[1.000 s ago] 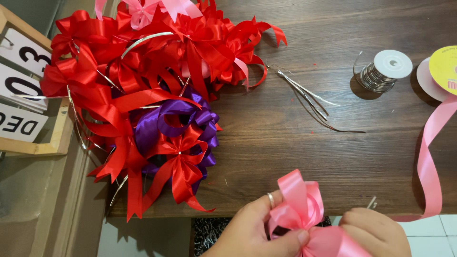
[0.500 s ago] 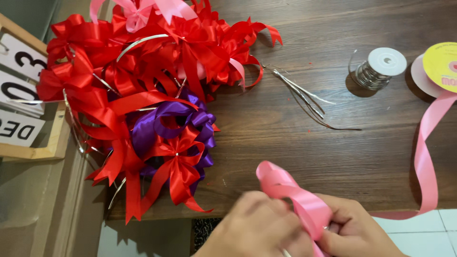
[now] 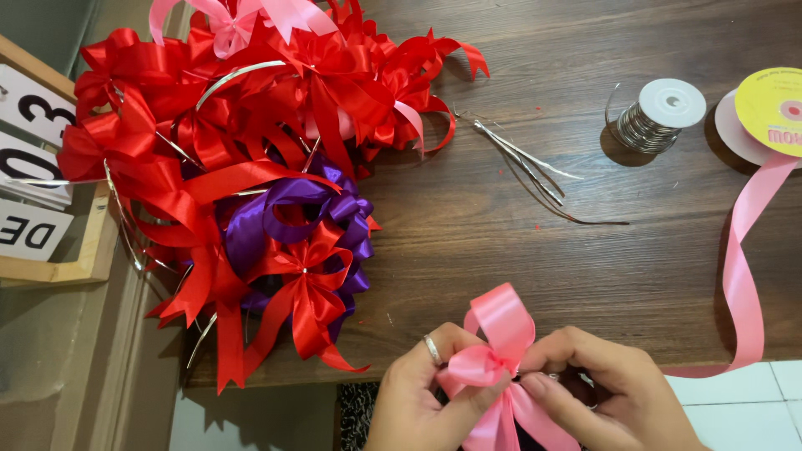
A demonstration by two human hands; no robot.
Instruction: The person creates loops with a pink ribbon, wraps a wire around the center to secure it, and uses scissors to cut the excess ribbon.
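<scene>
My left hand [image 3: 426,392] and my right hand [image 3: 610,392] meet at the near edge of the table, both pinching the waist of a pink ribbon bow [image 3: 493,359]: the left thumb and forefinger press on it from the left, the right fingertips close on it from the right. A ring sits on one left finger. Nothing here is a real container; the nearest to one are the two spools at the far right, a small spool of silver wire [image 3: 656,115] with a white top, and beside it a big ribbon reel [image 3: 769,113] with a yellow label, partly cut by the frame. From that reel a pink ribbon strip [image 3: 743,267] runs down towards me and curls off the near edge. The bow is glossy satin, one wide loop standing up above my fingers, the tails hanging down between my hands, its middle gathered tight. To the left lies a heap of finished red bows [image 3: 251,142], with a purple bow [image 3: 288,213] in it and pink ones at its far side. Loose silver wire pieces [image 3: 535,171] lie in the middle. The brown wooden table [image 3: 543,267] is bare between heap, spools and my hands. Off its left edge stands a wooden block calendar [image 3: 33,200].
</scene>
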